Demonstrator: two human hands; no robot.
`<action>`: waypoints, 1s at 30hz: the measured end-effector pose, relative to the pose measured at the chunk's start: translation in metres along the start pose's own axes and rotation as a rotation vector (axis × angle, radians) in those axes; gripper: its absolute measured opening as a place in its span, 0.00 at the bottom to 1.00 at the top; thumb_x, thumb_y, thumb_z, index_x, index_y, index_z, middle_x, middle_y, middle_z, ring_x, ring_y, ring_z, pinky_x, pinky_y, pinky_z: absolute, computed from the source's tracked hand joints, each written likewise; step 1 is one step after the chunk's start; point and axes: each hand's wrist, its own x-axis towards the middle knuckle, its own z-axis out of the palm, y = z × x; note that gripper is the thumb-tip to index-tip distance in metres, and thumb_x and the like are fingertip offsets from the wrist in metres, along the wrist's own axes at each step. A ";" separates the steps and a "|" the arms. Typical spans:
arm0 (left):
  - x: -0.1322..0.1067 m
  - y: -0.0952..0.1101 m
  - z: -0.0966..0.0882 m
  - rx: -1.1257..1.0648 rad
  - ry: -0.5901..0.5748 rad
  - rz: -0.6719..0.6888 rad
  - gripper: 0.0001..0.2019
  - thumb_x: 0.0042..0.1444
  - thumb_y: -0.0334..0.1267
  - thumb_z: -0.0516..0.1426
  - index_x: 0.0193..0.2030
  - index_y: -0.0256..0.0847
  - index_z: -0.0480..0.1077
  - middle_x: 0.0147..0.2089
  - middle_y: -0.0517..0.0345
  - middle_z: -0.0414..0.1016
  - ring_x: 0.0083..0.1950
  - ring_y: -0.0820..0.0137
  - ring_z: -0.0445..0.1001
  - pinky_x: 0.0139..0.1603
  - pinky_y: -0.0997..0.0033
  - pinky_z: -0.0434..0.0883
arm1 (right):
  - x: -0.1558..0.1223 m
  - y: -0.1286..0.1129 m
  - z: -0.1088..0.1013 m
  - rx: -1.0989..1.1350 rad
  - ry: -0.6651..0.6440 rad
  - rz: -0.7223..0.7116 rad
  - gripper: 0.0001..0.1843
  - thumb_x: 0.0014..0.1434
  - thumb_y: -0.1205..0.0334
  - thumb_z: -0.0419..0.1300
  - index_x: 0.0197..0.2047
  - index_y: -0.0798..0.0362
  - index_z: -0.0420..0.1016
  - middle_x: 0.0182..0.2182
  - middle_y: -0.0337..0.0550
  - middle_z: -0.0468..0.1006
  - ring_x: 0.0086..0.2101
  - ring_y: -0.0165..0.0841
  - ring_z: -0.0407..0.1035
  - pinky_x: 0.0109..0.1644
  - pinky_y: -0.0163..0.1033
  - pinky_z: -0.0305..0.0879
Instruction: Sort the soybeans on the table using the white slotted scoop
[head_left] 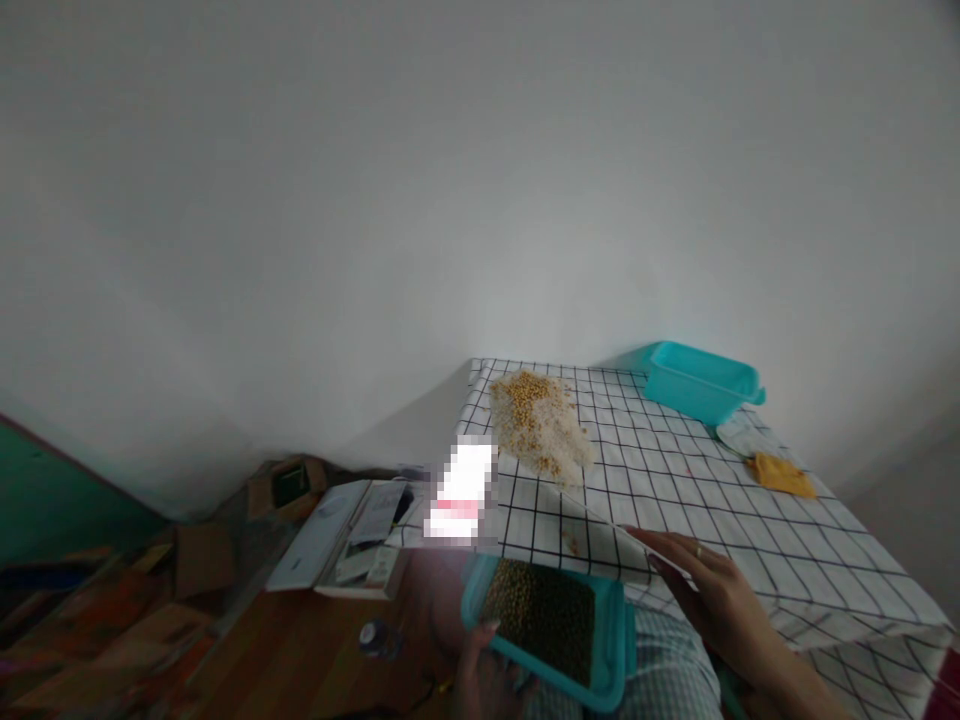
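Observation:
My left hand [489, 672] is closed on the near-left rim of a teal plastic container [615, 640], held below the table's front edge. Inside it lie dark green beans [551, 615], with paler yellowish ones towards the left. My right hand [709, 590], with a ring on one finger, pinches the front edge of the white tablecloth [637, 440] with its black grid. The cloth rises in a fold from there towards the pile. On the cloth, a spread heap of white rice-like grains [555, 430] is mixed with yellow beans [525, 390].
A second teal container [701, 380] stands at the table's back right, beside a clear plastic bag [742, 437] and a yellow cloth-like item [784, 474]. A bright pixelated rectangle [461, 490] covers the left table edge. Open white box [367, 560], bottle [375, 638] and cartons [204, 560] sit lower left.

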 end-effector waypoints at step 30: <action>-0.008 0.002 0.002 0.024 -0.016 -0.009 0.08 0.51 0.41 0.59 0.38 0.45 0.68 0.28 0.60 0.76 0.35 0.61 0.76 0.40 0.61 0.68 | 0.009 0.006 0.000 0.000 -0.030 -0.009 0.21 0.67 0.66 0.49 0.61 0.45 0.64 0.48 0.44 0.79 0.44 0.34 0.76 0.46 0.38 0.75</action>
